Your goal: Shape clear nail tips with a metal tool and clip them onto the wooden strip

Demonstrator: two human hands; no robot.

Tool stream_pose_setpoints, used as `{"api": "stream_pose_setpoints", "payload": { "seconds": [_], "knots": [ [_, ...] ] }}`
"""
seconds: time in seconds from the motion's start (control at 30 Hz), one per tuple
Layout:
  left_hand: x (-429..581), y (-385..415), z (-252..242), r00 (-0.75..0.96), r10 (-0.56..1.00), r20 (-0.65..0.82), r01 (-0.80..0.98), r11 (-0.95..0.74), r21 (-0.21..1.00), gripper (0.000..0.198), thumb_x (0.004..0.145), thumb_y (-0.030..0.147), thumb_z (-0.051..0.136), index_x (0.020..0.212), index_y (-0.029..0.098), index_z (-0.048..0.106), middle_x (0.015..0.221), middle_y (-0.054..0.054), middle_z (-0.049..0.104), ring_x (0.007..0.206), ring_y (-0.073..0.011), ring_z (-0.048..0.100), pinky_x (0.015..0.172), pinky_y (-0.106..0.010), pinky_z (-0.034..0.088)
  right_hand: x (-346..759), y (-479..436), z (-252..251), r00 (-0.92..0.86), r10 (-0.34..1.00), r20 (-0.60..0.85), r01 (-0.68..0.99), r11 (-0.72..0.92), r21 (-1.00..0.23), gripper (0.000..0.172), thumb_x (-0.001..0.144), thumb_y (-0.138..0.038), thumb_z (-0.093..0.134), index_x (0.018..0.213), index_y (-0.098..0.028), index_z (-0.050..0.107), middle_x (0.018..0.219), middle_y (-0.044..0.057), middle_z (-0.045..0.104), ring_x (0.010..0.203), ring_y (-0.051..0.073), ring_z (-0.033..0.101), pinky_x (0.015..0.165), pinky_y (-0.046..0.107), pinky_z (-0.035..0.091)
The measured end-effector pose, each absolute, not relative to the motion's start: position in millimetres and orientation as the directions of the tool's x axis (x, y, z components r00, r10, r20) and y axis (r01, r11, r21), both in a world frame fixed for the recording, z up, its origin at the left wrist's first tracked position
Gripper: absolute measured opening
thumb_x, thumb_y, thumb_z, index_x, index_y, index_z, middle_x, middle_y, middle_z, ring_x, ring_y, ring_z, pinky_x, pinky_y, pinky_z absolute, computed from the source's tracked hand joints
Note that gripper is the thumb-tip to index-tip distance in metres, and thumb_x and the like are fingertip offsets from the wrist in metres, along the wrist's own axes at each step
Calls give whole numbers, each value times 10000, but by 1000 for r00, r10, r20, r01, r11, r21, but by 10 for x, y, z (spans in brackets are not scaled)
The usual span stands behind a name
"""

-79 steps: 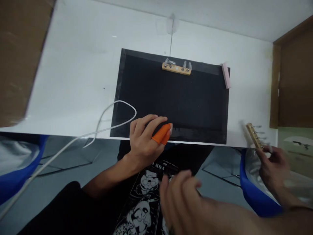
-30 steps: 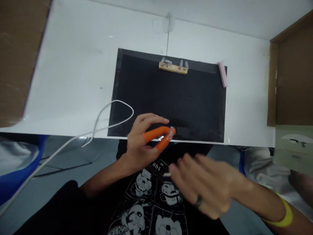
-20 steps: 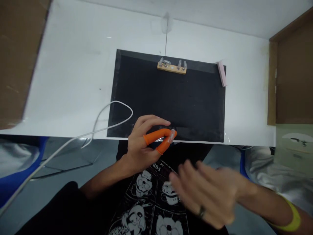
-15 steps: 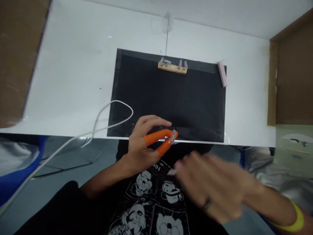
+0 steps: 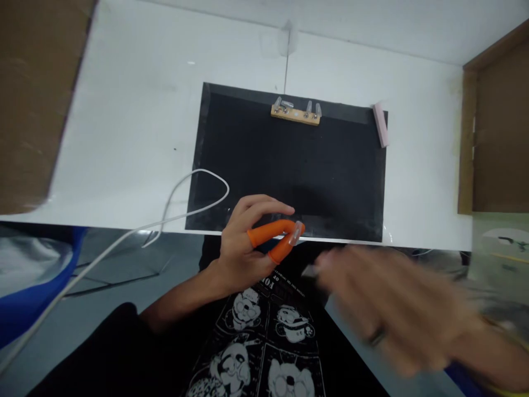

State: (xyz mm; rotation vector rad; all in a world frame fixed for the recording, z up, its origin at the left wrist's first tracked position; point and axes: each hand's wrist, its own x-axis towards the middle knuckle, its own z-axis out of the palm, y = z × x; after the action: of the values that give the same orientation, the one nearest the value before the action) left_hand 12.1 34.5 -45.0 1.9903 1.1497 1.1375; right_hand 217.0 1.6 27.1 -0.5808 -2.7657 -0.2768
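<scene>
In the head view my left hand (image 5: 248,237) is at the table's front edge, with orange finger cots (image 5: 270,231) on thumb and forefinger. These two pinch a small clear piece that looks like a false nail tip (image 5: 296,234). My right hand (image 5: 388,303), smeared by motion and wearing a dark ring, is to the right, below the table edge and apart from the left. From its fingertips sticks a small thin greyish-white piece (image 5: 309,271), whose kind I cannot make out. Beyond, a wooden strip (image 5: 295,114) on the black mat (image 5: 289,165) carries several similar clear tips.
A pink block (image 5: 381,125) lies at the mat's right corner. A white cable (image 5: 194,212) loops over the mat's left edge and down off the white table (image 5: 136,138). Brown boards (image 5: 37,105) flank the table at left and right.
My right hand has swung right, away from my left, with the thin piece still at its fingertips. My left hand keeps its pinch; the whole view has shifted slightly.
</scene>
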Motion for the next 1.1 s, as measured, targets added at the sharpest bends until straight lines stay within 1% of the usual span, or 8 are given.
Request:
{"api": "stream_pose_setpoints", "payload": {
  "seconds": [0.1,0.2,0.33,0.47,0.6,0.73,0.87,1.1],
  "knots": [
    [119,344,-454,266,885,381,398,-461,793,90,827,157,734,853,234,694,943,-19,712,935,-185,617,820,-366,555,2148,16,238,-926,123,357,187,971,152,347,971,-130,363,1059,-101,697,838,38,731,739,174,687,550,302,479],
    [118,343,-461,279,873,400,400,-485,778,90,829,152,731,851,231,696,954,-23,714,944,-187,618,828,-369,554,2140,23,211,-858,338,388,431,884,183,257,908,-146,531,1078,-14,672,859,97,731,770,220,683,596,333,482],
    [121,342,-457,274,876,397,390,-479,787,92,828,152,732,855,231,691,953,-22,714,935,-184,617,818,-367,554,2138,2,209,-931,145,335,211,963,169,376,969,-142,330,1073,-75,685,845,59,720,742,186,677,562,320,458],
    [121,341,-448,278,873,402,397,-485,779,92,835,149,726,848,232,690,952,-22,712,936,-184,616,819,-368,553,2148,-31,223,-869,322,376,414,889,197,298,938,-212,486,1069,-27,680,871,103,724,766,225,678,625,353,464],
    [124,345,-443,283,875,393,396,-479,783,104,819,135,738,848,223,692,942,-27,710,936,-184,611,819,-361,551,2133,-62,225,-929,163,333,217,967,135,349,963,-167,368,1077,-112,694,843,45,720,739,177,666,565,316,451],
    [142,345,-444,295,860,415,386,-505,772,110,821,132,735,854,227,690,952,-25,710,940,-188,614,816,-366,556,2165,-36,242,-855,376,357,457,872,175,290,920,-152,463,1066,-36,685,874,107,728,777,224,672,632,345,471],
    [160,333,-454,287,858,426,398,-511,762,120,823,128,732,877,220,678,942,-25,709,937,-186,613,808,-355,556,2176,-29,260,-936,177,304,232,961,154,440,950,-141,274,1078,-77,690,855,67,721,739,196,669,562,332,446],
    [163,315,-488,306,836,455,437,-548,713,106,829,147,732,889,211,672,948,-23,714,949,-183,606,818,-342,559,2121,-17,282,-952,170,254,220,958,182,371,962,-228,367,1079,-84,689,851,79,705,718,189,651,554,333,426]
  ]
}}
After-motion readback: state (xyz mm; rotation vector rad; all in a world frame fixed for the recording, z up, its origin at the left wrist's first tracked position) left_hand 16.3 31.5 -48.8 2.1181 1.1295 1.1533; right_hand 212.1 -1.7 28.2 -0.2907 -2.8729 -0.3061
